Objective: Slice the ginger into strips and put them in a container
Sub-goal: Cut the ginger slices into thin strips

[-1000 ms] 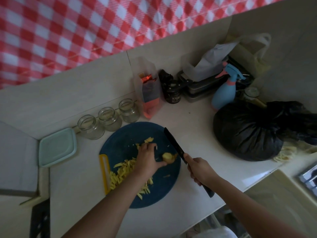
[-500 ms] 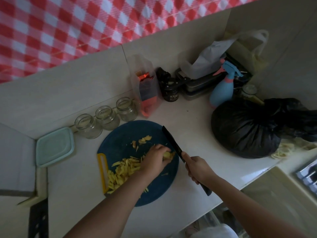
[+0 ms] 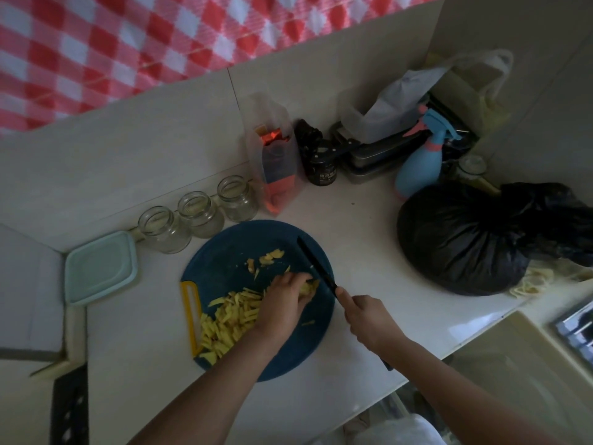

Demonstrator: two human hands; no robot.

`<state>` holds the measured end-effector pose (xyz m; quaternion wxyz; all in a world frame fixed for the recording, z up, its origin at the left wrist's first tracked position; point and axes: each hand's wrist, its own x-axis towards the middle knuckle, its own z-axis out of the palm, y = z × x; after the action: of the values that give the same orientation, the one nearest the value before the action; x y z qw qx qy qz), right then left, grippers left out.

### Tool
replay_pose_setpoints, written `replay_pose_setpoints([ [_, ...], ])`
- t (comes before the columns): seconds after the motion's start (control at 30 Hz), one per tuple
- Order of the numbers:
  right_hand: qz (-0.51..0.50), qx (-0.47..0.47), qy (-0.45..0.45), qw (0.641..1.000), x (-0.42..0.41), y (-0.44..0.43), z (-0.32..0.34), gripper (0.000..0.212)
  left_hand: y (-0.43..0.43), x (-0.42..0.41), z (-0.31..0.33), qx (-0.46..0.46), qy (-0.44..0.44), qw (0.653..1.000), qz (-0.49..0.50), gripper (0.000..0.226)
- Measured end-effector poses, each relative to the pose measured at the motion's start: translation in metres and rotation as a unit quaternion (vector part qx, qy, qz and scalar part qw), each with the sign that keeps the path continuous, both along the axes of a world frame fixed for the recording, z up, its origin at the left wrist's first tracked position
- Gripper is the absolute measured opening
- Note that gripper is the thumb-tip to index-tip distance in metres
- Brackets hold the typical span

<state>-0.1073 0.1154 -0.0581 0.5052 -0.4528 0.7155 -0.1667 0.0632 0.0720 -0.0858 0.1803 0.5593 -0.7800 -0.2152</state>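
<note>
A round dark blue cutting board [image 3: 224,255] with a yellow handle slot lies on the white counter. A heap of yellow ginger strips [image 3: 229,321] covers its left front part, and a few scraps [image 3: 268,259] lie near its back. My left hand [image 3: 284,301] presses a ginger piece [image 3: 308,288] flat on the board. My right hand [image 3: 369,319] grips the handle of a black knife [image 3: 316,267], whose blade rests against the ginger piece's right side. A pale green lidded container [image 3: 99,266] sits left of the board.
Three empty glass jars [image 3: 199,213] stand behind the board. A clear pouch [image 3: 276,162], a dark jar [image 3: 322,165], a blue spray bottle [image 3: 418,168] and stacked tins crowd the back wall. A full black bag [image 3: 465,239] sits right. The counter edge runs close in front.
My left hand turned the ginger piece down and pressed it onto the board. The knife moved in beside it, from held apart to blade against the piece.
</note>
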Motion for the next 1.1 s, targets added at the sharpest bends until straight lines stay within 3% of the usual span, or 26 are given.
replay_pose_setpoints([
  [0.17, 0.011, -0.008, 0.004, 1.000, 0.005, 0.006, 0.001, 0.060, -0.002, 0.002, -0.001, 0.007, -0.002, 1.000, -0.013, 0.029],
  [0.57, 0.088, -0.053, 0.171, 0.980, 0.030, 0.020, 0.002, 0.056, -0.005, 0.005, -0.009, -0.012, -0.040, 0.998, -0.049, 0.015],
  [0.77, 0.074, -0.042, 0.184, 0.979, 0.042, 0.016, -0.001, 0.047, -0.007, 0.007, -0.016, -0.010, -0.046, 0.998, -0.048, 0.014],
  [0.93, -0.014, -0.007, 0.089, 0.996, 0.038, 0.003, -0.007, 0.064, -0.007, 0.007, -0.010, -0.001, -0.025, 0.998, -0.050, 0.027],
  [1.03, -0.077, 0.033, -0.017, 0.996, 0.029, -0.001, -0.006, 0.061, -0.006, 0.008, -0.007, 0.019, -0.026, 0.999, -0.042, 0.048],
  [1.1, -0.094, 0.054, -0.051, 0.993, 0.023, -0.002, -0.004, 0.058, -0.006, 0.011, -0.006, 0.011, -0.001, 0.999, -0.042, 0.048],
])
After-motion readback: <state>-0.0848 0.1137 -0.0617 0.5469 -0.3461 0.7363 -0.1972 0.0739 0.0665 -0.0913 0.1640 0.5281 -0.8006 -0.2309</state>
